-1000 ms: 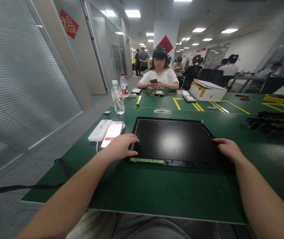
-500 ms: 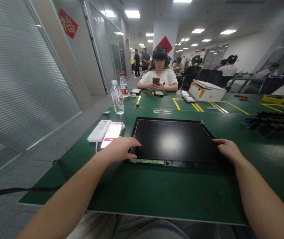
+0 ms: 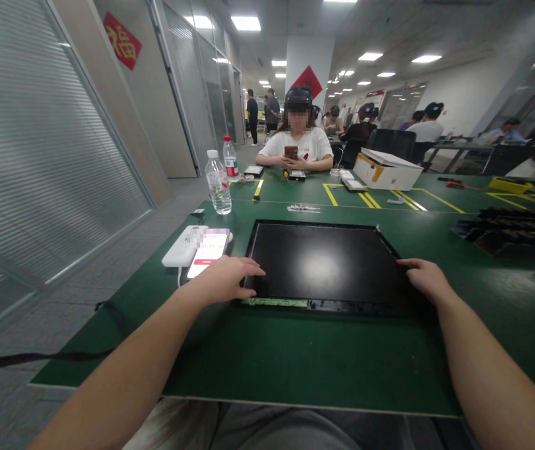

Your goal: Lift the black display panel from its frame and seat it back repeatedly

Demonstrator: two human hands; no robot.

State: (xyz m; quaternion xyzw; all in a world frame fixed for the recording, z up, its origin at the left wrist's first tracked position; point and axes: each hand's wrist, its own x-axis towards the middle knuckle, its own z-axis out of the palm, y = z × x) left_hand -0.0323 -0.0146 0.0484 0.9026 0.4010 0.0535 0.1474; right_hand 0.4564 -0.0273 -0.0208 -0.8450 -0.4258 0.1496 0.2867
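The thumb and fingers of the left hand (image 3: pixel 225 279) are spread well apart, their tips at the left edge of a flat black panel (image 3: pixel 319 262) just right of the centre of the frame. The right hand (image 3: pixel 427 281) has its fingers bent close together, the forefinger's tip at the panel's right edge; whether it grips there or only rests, I cannot tell. The panel lies flat, its dark face up with a pale glare in the middle, and a narrow green strip (image 3: pixel 274 303) shows along the left part of its near edge. Just left of it, a lit phone (image 3: pixel 209 253) leans against a white device (image 3: pixel 174 251). Beneath all this is a green table (image 3: pixel 305 362). In the upper middle stand a clear bottle (image 3: pixel 219 190) and a red-capped bottle (image 3: pixel 230 161), while dark stacked parts (image 3: pixel 502 228) lie at the right edge of the frame. Across the table, at upper centre, a person in a white shirt (image 3: pixel 317 147) holds a brown phone (image 3: pixel 290 152) in both hands, with a white box (image 3: pixel 384 174) on the tabletop to the right.
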